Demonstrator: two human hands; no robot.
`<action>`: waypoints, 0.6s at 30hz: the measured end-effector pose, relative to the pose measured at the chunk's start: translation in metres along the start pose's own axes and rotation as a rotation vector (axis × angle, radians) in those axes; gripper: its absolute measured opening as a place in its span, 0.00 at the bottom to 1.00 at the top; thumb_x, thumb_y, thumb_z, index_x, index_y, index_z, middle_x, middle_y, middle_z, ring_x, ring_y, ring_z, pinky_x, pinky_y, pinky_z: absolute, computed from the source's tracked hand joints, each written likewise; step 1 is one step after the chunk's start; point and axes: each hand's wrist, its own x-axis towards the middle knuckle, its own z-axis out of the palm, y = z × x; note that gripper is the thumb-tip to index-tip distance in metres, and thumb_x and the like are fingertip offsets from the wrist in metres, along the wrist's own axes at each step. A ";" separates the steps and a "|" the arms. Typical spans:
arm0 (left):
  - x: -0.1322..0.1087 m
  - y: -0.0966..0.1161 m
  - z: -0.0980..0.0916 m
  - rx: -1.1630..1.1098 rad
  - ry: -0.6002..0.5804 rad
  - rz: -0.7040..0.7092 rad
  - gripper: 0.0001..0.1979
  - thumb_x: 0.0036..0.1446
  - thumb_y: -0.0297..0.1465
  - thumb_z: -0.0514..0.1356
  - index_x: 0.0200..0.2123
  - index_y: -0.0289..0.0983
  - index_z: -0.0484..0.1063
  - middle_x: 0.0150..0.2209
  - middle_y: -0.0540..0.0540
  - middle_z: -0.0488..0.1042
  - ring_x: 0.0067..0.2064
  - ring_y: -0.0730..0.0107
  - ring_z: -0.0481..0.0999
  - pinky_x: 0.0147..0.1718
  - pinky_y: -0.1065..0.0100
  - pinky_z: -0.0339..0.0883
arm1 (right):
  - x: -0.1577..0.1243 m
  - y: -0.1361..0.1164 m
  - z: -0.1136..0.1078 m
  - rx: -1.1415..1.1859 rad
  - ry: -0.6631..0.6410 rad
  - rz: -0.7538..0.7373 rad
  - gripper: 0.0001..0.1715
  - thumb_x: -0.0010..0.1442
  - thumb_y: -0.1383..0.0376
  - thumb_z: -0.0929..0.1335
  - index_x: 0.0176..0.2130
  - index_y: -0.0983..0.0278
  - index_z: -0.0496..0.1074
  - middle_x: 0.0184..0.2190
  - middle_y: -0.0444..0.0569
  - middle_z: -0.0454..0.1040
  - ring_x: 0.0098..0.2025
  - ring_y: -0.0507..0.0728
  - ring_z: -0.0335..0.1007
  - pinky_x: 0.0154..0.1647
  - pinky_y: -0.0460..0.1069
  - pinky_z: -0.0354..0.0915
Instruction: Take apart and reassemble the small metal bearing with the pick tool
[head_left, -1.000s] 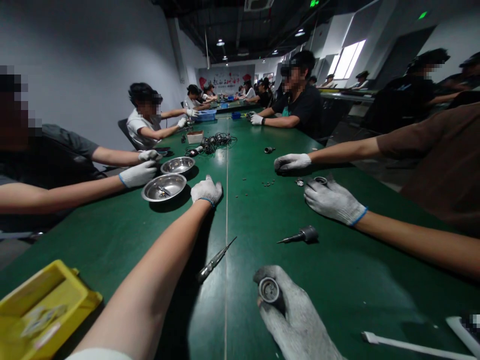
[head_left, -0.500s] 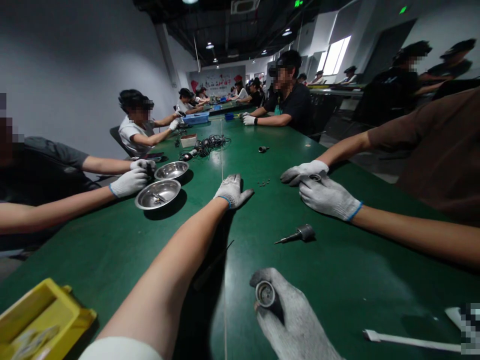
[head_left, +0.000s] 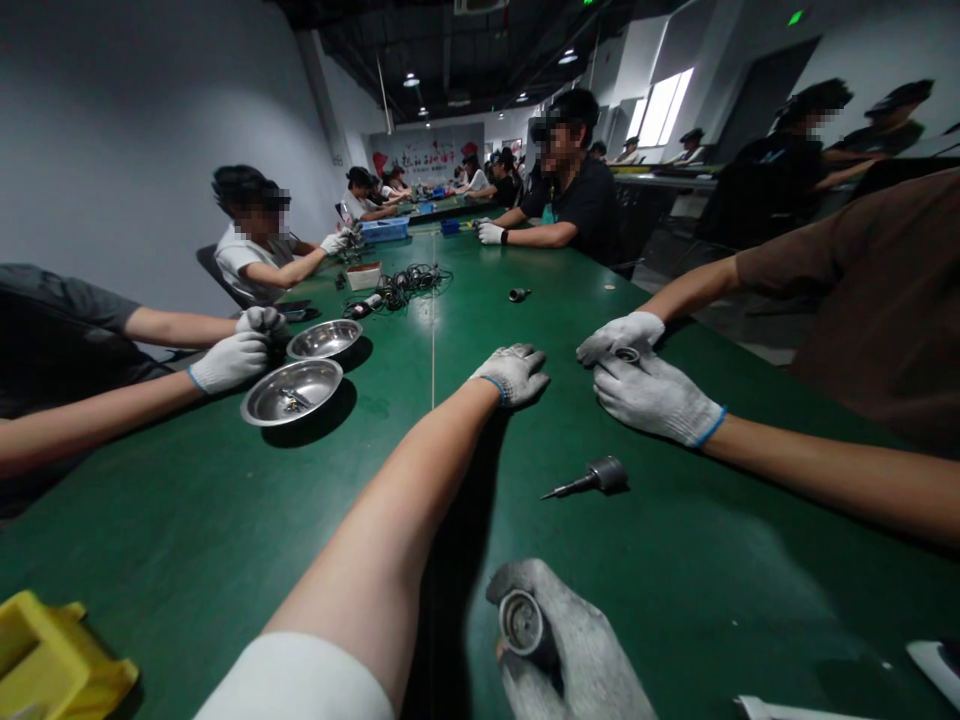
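My left hand [head_left: 514, 372], in a white knit glove, reaches far out over the green table [head_left: 225, 520]. Its fingers are curled down onto the table surface, and what they grip is hidden. My right hand [head_left: 570, 650], in a grey glove, is low at the near edge, closed around a short metal cylinder [head_left: 521, 622] with its open end facing up. A metal bit with a pointed shaft [head_left: 589, 480] lies on the table between my two hands.
A co-worker's gloved hands [head_left: 649, 395] hold a small ring [head_left: 626, 353] just right of my left hand. Two steel bowls [head_left: 292, 390] stand at the left by another person's gloved hands. A yellow bin [head_left: 52, 660] sits at the near left. Cables [head_left: 405, 280] lie further back.
My left hand has swung right from beside the steel bowl to the patch of small loose parts and curled its fingers down. My right hand keeps hold of the cylinder.
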 end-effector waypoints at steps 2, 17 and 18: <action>-0.006 0.004 0.001 0.000 0.004 0.020 0.29 0.72 0.42 0.49 0.69 0.32 0.63 0.72 0.34 0.63 0.73 0.53 0.62 0.70 0.57 0.54 | 0.000 0.001 0.001 0.004 0.005 -0.001 0.18 0.50 0.77 0.66 0.23 0.55 0.75 0.35 0.41 0.82 0.70 0.67 0.64 0.48 0.53 0.73; -0.124 0.057 -0.010 0.002 -0.069 0.057 0.33 0.72 0.42 0.48 0.71 0.25 0.58 0.73 0.28 0.60 0.74 0.49 0.59 0.71 0.53 0.53 | -0.192 -0.085 0.136 0.096 -0.010 0.169 0.14 0.55 0.60 0.67 0.40 0.61 0.79 0.38 0.51 0.83 0.39 0.61 0.80 0.44 0.53 0.75; -0.128 0.061 -0.010 0.002 -0.078 0.040 0.34 0.72 0.43 0.48 0.71 0.24 0.57 0.73 0.27 0.58 0.74 0.47 0.58 0.72 0.51 0.52 | -0.189 -0.084 0.134 0.116 0.003 0.158 0.14 0.56 0.60 0.67 0.40 0.61 0.78 0.38 0.52 0.83 0.39 0.61 0.79 0.45 0.54 0.75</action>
